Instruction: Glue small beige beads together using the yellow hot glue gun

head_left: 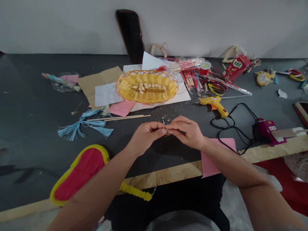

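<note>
Worktable (pixel 29 122) supports all components. Woven basket (pixel 149 97), beyond the hands, contains a cluster and row of small pale pieces (pixel 141 88); these appear to be done, while the work between the fingertips appears unfinished. The quantity left cannot be determined. Left hand (pixel 147 134): fingers curled, thumb and forefinger pinching a tiny pale piece (pixel 167 130). Right hand (pixel 189 131): fingers bent, thumb and fingertips closed on the same piece, which sits between both hands, largely concealed. Loose crumbs (pixel 164 123) lie just beyond the fingertips.
</note>
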The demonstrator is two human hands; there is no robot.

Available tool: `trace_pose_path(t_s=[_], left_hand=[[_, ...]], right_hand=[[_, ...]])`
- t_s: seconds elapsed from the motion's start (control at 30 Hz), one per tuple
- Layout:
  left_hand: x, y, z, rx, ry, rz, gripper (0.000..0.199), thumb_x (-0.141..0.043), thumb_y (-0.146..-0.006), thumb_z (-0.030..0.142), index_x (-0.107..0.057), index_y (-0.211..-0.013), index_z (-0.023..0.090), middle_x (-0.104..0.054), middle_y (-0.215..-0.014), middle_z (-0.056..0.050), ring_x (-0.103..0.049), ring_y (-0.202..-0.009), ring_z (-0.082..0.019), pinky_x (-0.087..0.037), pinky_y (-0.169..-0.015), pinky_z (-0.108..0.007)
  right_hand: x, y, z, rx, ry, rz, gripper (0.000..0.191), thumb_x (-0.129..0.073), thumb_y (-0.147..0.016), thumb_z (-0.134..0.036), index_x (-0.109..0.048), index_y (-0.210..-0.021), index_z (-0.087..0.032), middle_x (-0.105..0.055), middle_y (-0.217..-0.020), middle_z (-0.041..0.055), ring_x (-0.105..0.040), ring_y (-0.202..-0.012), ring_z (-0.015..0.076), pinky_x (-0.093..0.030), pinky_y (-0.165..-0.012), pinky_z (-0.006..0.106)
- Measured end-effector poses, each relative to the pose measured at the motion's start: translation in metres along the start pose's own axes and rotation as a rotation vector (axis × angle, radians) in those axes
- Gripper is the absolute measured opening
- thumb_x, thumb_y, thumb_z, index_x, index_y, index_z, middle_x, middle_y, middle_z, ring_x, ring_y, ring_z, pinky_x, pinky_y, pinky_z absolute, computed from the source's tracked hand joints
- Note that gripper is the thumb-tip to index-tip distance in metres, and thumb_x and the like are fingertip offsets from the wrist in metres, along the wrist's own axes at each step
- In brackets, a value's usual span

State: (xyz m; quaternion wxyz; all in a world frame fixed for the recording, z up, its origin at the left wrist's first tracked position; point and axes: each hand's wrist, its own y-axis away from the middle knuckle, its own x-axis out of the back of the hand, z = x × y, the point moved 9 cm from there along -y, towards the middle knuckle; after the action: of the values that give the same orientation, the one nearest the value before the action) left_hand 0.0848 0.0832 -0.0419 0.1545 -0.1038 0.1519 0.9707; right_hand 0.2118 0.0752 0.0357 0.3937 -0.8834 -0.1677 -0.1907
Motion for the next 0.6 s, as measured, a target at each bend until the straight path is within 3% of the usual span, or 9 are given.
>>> trace_pose_path(t_s=[0.37, 0.6], left_hand=[[0.0010, 0.0005, -0.0017, 0.010, 0.027, 0.023, 0.022, -0.084, -0.071, 0.037, -0.078, -0.080, 0.018, -0.076, -0.078, -0.003, -0.065, -0.074, -0.012, -0.048, -0.076, -0.023], [0.0033, 0.0029, 0.0045, -0.019, -0.052, 0.060, 0.025, -0.083, -0.071, 0.040, -0.077, -0.076, 0.016, -0.076, -0.076, -0.005, -0.064, -0.072, -0.014, -0.049, -0.074, -0.026]], right_hand=[[0.0040, -0.0016, -0.0026, -0.006, 0.049, 0.037, 0.010, -0.065, -0.090, -0.013, -0.070, -0.097, -0.018, -0.071, -0.085, 0.0057, -0.069, -0.081, 0.0138, -0.058, -0.074, 0.024], [-0.0002, 0.0010, -0.0034, 0.028, 0.078, -0.004, 0.012, -0.062, -0.091, -0.013, -0.070, -0.099, -0.019, -0.071, -0.088, 0.0072, -0.069, -0.084, 0.0154, -0.059, -0.075, 0.026]])
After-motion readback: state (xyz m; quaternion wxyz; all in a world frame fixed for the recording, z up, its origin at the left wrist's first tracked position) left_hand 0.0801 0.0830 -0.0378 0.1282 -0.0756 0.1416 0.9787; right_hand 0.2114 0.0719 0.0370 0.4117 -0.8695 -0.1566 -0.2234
